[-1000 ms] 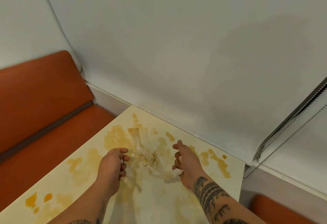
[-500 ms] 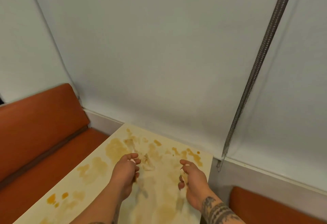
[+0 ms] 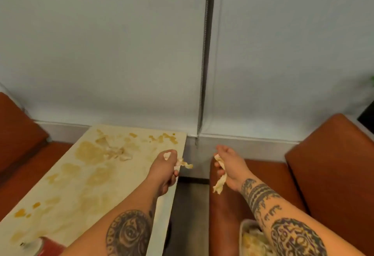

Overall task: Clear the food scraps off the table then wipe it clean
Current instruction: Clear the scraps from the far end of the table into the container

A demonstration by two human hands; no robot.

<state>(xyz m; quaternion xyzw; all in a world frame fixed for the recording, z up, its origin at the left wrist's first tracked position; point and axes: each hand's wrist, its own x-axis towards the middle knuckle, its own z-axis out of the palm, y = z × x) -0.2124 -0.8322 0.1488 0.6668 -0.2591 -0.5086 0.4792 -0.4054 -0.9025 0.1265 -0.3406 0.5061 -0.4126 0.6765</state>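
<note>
Two grips in view, both bare hands on tattooed forearms, each closed on food.

Left grip (image 3: 165,166): fingers curled round a pale scrap (image 3: 183,163). It hovers at the right-hand edge of the tabletop (image 3: 66,201), and the loose end of the scrap juts past that edge, over the floor (image 3: 190,205).

Right grip (image 3: 230,166): clear of the tabletop and held above the orange bench seat (image 3: 263,174). Its fingers are closed on a limp strip (image 3: 219,185) that hangs down from the fist. Cream colour, frayed end; what kind of food it is cannot be told.

Tabletop: pale and long, its far end against the white wall (image 3: 101,53). More scraps (image 3: 115,153) lie in a small heap near the far end, left of the left grip and apart from it. Yellow-brown stains (image 3: 89,150) are spread over most of the surface, with darker spots along the far edge and a few orange blots near the lower left.

Red can (image 3: 46,245) stands on the near end of the tabletop, partly cut off by the frame, beside the left forearm.

White container (image 3: 251,237) sits on the bench seat under the right forearm, with yellowish food inside, mostly hidden.

Second orange bench (image 3: 30,164) on the far side of the tabletop, at left. Metal bead chain (image 3: 204,73) hangs down the wall between the two grips' line.
</note>
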